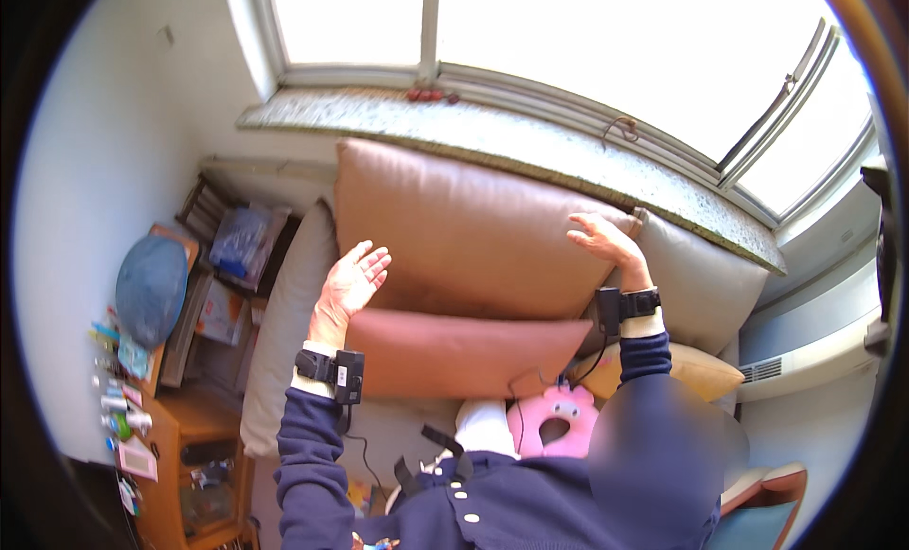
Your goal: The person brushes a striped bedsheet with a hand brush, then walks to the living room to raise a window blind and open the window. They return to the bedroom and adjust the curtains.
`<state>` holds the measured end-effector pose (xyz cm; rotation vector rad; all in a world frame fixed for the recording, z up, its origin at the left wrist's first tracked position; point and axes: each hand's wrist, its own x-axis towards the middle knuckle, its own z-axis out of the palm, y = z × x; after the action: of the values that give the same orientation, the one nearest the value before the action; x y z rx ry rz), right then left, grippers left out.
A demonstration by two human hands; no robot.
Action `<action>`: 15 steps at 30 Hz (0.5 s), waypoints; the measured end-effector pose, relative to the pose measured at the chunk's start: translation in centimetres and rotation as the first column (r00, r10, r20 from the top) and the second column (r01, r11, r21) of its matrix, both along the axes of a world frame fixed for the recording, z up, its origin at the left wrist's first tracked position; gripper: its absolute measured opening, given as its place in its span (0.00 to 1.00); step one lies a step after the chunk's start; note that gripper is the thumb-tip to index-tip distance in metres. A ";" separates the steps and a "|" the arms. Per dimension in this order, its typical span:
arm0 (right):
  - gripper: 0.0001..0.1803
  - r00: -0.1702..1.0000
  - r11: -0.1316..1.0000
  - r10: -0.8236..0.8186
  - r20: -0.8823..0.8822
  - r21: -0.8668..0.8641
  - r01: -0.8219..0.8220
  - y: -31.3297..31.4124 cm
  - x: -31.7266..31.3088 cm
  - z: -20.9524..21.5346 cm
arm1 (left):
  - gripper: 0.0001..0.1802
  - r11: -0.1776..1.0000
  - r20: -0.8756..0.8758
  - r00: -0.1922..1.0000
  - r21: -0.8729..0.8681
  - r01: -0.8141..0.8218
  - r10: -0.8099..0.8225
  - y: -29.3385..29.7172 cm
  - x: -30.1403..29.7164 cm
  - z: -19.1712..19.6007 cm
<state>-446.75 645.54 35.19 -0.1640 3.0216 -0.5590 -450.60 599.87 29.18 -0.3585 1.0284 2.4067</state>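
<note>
My left hand [352, 283] is raised with its palm turned up and its fingers stretched out; nothing is in it. It is beside the left edge of a large tan-pink cushion [454, 228] that leans below the windowsill. My right hand [608, 241] is empty too, fingers apart, in front of that cushion's upper right corner; whether it touches cannot be made out. Between and below my hands is a flatter pink cushion [464, 356]. A pink ring-shaped plush pillow with eyes [579, 432] sits near my lap, beside a yellow cushion [699, 368].
Beige cushions stand at the left [289, 342] and right [701, 275]. A stone windowsill [530, 162] runs along the back. At left are a wooden cabinet [194, 413], a blue rounded bundle [151, 290] and several small bottles. Dark cables hang from both wrist straps.
</note>
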 end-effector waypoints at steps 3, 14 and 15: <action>0.29 0.994 0.996 -0.078 -0.072 0.027 0.080 4.6 -4.8 -1.7 | 0.24 0.997 -0.025 0.997 -0.022 0.075 -0.076 7.9 -7.3 -1.1; 0.33 0.815 0.883 -0.461 -0.351 -0.275 0.381 24.8 -21.1 -3.6 | 0.57 0.665 -0.258 0.934 -0.746 -0.030 -0.248 30.5 -23.1 -1.3; 0.33 0.783 0.865 -0.495 -0.376 -0.292 0.407 26.3 -22.7 -3.6 | 0.62 0.464 -0.316 0.919 -0.868 -0.180 -0.235 31.8 -23.7 -1.3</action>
<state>-469.48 671.85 31.61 0.5289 3.4508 -0.9798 -474.29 631.65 27.87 -0.1621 2.4642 1.6815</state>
